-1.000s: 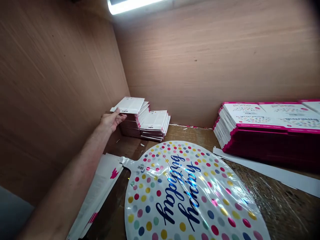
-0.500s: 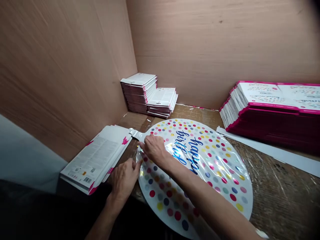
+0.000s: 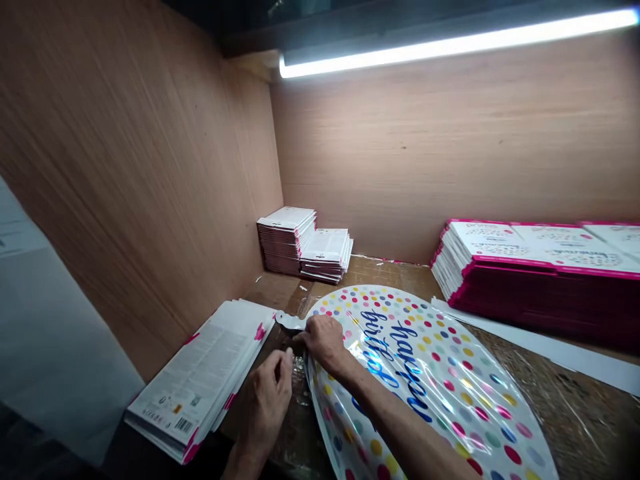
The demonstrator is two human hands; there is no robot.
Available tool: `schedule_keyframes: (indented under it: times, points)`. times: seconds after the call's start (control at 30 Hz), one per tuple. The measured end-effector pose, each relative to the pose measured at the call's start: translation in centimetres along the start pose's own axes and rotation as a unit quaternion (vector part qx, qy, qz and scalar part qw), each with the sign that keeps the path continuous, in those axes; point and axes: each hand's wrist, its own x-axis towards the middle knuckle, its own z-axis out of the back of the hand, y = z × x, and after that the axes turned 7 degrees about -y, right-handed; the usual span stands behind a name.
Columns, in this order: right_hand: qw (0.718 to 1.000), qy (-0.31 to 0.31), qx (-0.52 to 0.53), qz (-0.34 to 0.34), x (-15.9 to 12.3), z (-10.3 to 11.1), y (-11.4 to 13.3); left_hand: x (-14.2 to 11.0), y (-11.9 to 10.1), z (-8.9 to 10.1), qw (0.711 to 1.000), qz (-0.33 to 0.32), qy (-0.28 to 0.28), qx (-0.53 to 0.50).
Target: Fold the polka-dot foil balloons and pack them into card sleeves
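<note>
A flat, round foil balloon (image 3: 445,373), white with coloured dots and blue "happy birthday" lettering, lies on the table. My right hand (image 3: 324,341) is closed on its left edge beside the neck, and its forearm crosses the lettering. The silvery neck (image 3: 290,322) sticks out to the left, its tip by a pile of white printed cards (image 3: 205,373). Just left of the balloon's edge and apart from it, my left hand (image 3: 269,393) is loosely closed, thumb near the forefinger, with nothing visible in it.
Two stacks of white folded card packs (image 3: 287,243) stand in the back corner. A long row of pink-edged printed cards (image 3: 540,267) is at the right, a white strip (image 3: 540,347) before it. Wooden panels (image 3: 375,153) rise behind and left; a lamp (image 3: 450,48) hangs above.
My left hand has come away from the balloon's edge. My right hand keeps its grip, and the balloon's near-left edge has lifted and bent. The camera has tilted up, showing the lamp.
</note>
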Motion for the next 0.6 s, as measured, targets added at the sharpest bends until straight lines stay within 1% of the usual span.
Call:
schedule_keyframes:
  times: [0.03, 0.07, 0.17, 0.23, 0.27, 0.33, 0.43, 0.47, 0.6]
  points:
    - [1.000, 0.003, 0.021, -0.008, 0.0, -0.2, -0.6, 1.1, -0.3, -0.1, 1.000, -0.009, -0.012, -0.011]
    - [0.999, 0.011, 0.043, -0.013, -0.1, -0.4, -1.1, 2.2, -0.7, -0.3, 1.000, -0.014, -0.009, -0.012]
    - [0.993, 0.041, 0.104, -0.029, -0.1, -0.7, -2.0, 4.7, -2.3, -0.8, 0.999, -0.021, 0.041, 0.028]
    - [0.988, 0.052, 0.140, -0.045, 0.0, -0.8, -2.2, 5.4, -3.1, -1.0, 0.996, -0.024, 0.064, 0.053]
    - [0.985, 0.052, 0.156, -0.055, 0.0, -0.8, -2.3, 5.6, -3.3, -1.0, 0.996, -0.023, 0.067, 0.058]
    - [0.979, 0.044, 0.188, -0.072, -0.1, -1.0, -2.6, 5.5, -3.4, -0.9, 0.996, -0.004, 0.052, 0.071]
    - [0.969, 0.032, 0.233, -0.082, -0.4, -1.2, -3.2, 4.9, -3.1, -0.6, 0.993, 0.045, 0.017, 0.107]
    - [0.965, 0.034, 0.248, -0.079, -0.5, -1.3, -3.4, 4.8, -3.0, -0.6, 0.991, 0.059, 0.014, 0.116]
    - [0.949, 0.055, 0.303, -0.065, -0.8, -1.6, -4.0, 4.6, -2.9, -1.0, 0.988, 0.077, 0.044, 0.127]
